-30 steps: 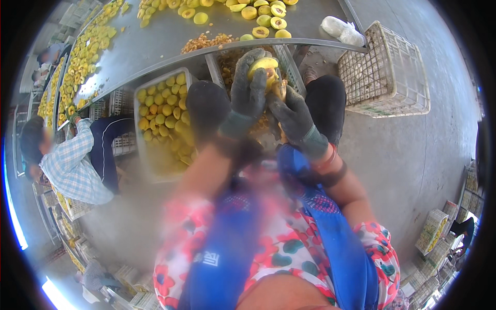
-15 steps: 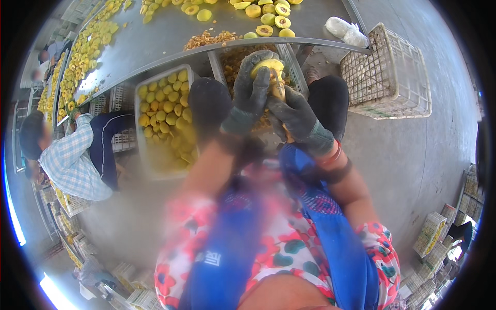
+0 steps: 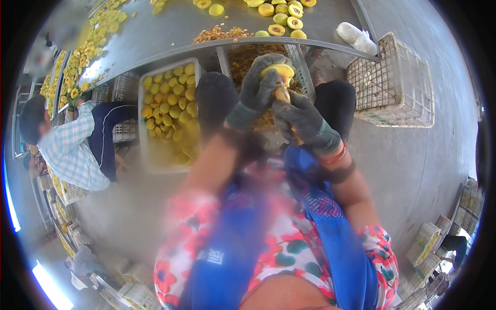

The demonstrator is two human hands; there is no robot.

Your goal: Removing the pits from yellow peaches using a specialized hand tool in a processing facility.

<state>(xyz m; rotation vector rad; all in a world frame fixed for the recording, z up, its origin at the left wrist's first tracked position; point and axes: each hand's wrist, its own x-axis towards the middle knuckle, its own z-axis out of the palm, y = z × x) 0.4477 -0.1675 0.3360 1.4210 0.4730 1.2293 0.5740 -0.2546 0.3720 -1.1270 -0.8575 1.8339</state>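
Note:
My left hand [image 3: 254, 92], in a dark grey work glove, is closed around a yellow peach [image 3: 279, 68]. The fruit is held up over a crate [image 3: 306, 72] that stands between my knees with brown pits and scraps [image 3: 243, 54] in it. In my right hand [image 3: 306, 123], gloved the same way, is a slim tool with a light wooden handle [image 3: 282, 94]. Its tip meets the peach on the side facing me; the exact shape of the tip is hidden. My fingers cover most of the handle.
Ahead lies a metal table [image 3: 181, 32] bearing halved peaches [image 3: 277, 30] and a heap of pits [image 3: 219, 34]. A white bag [image 3: 356, 37] rests at its right corner. White crates stand left, full of peaches [image 3: 173, 95], and right [image 3: 408, 85]. A co-worker [image 3: 72, 144] sits at left.
Everything sits slightly further right in the picture. Both hands stay together; the tool has shifted a little against the peach, and more of its handle shows beneath the fruit.

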